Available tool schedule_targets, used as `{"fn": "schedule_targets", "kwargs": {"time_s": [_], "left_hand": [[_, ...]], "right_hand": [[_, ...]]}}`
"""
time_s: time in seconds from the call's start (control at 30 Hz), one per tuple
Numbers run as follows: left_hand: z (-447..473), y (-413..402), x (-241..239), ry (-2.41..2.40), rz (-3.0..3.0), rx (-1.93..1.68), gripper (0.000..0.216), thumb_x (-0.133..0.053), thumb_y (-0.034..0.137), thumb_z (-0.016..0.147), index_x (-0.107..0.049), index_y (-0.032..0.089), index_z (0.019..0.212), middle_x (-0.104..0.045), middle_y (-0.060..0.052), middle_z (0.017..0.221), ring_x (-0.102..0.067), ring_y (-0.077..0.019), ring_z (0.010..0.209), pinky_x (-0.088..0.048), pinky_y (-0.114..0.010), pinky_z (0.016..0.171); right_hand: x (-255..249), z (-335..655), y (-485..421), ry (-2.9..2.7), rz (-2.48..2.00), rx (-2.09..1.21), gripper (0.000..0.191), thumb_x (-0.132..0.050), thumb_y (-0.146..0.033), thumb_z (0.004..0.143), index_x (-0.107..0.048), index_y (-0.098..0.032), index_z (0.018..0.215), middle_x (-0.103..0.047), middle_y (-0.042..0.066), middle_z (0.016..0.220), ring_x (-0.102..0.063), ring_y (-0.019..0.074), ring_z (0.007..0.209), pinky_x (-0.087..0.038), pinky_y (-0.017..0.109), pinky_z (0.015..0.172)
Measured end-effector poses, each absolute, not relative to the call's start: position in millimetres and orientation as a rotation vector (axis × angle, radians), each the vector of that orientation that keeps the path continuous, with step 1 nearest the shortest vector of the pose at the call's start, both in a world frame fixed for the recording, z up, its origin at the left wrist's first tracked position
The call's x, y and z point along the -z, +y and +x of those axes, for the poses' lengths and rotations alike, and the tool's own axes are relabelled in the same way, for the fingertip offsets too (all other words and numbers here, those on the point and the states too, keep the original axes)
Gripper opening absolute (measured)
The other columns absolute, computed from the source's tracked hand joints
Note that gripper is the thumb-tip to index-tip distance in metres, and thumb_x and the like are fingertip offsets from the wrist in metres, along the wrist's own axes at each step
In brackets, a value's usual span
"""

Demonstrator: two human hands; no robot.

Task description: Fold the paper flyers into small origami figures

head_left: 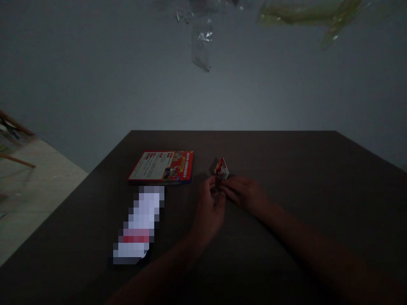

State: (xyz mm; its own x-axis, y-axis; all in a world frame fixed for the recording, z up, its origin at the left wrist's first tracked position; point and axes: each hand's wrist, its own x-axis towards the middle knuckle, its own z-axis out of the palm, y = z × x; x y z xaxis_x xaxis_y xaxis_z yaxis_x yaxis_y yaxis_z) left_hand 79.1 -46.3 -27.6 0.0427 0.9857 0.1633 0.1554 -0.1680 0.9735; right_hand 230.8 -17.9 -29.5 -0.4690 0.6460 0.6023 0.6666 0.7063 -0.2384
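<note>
A small folded card piece [221, 169], red and pale with a printed picture, stands up between my two hands over the middle of the table. My left hand [210, 207] has its thumb and fingers curled around the lower end of the piece. From the right, my right hand [243, 191] pinches the same piece near its bottom edge. Where the fingers meet, the lower part is dark and hidden. To the left lies a flat red printed booklet or board [162, 166] with a white text panel and coloured figures.
A bright, pixelated phone-like rectangle [138, 224] lies left of my left forearm. The dark table [270, 148] meets a grey wall [254, 89] bearing clear plastic and yellow tape [295, 16]. Pale floor [41, 182] shows beyond the table's left edge, with wooden furniture legs [17, 160].
</note>
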Motion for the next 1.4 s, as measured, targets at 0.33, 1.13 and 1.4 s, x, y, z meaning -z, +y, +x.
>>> {"fn": "schedule_targets", "kwargs": {"time_s": [0.33,1.13,1.4], "left_hand": [[81.8,-37.1,29.7,1.209,1.57,-1.196,0.036,-0.049,0.017,0.084,-0.044,0.018,0.12,-0.051,-0.011,0.126,-0.051,-0.0211,0.115,-0.04,-0.041,0.098],[-0.5,15.1,-47.0,1.797,2.426,-0.08,0.016,-0.056,0.02,0.073,-0.065,0.015,0.085,-0.063,-0.013,0.099,-0.059,-0.029,0.097,-0.046,-0.042,0.085],[-2.6,27.6,-39.0,1.77,2.505,0.125,0.023,-0.045,0.014,0.079,-0.067,0.016,0.084,-0.067,-0.013,0.097,-0.062,-0.0263,0.093,-0.047,-0.036,0.08]], "right_hand": [[36.7,233.7,-2.7,-2.177,-1.12,0.033,0.018,-0.053,-0.025,0.09,-0.068,-0.016,0.097,-0.072,0.009,0.084,-0.066,0.0187,0.073,-0.051,0.029,0.069],[26.5,230.2,-11.0,-1.939,-1.34,-0.225,0.016,-0.058,-0.032,0.081,-0.05,-0.021,0.072,-0.055,-0.003,0.054,-0.051,0.0114,0.044,-0.034,0.022,0.042],[28.3,237.2,-10.1,-1.885,-1.378,-0.348,0.023,-0.054,-0.034,0.081,-0.04,-0.022,0.068,-0.047,-0.005,0.055,-0.044,0.0096,0.045,-0.029,0.02,0.043]]}}
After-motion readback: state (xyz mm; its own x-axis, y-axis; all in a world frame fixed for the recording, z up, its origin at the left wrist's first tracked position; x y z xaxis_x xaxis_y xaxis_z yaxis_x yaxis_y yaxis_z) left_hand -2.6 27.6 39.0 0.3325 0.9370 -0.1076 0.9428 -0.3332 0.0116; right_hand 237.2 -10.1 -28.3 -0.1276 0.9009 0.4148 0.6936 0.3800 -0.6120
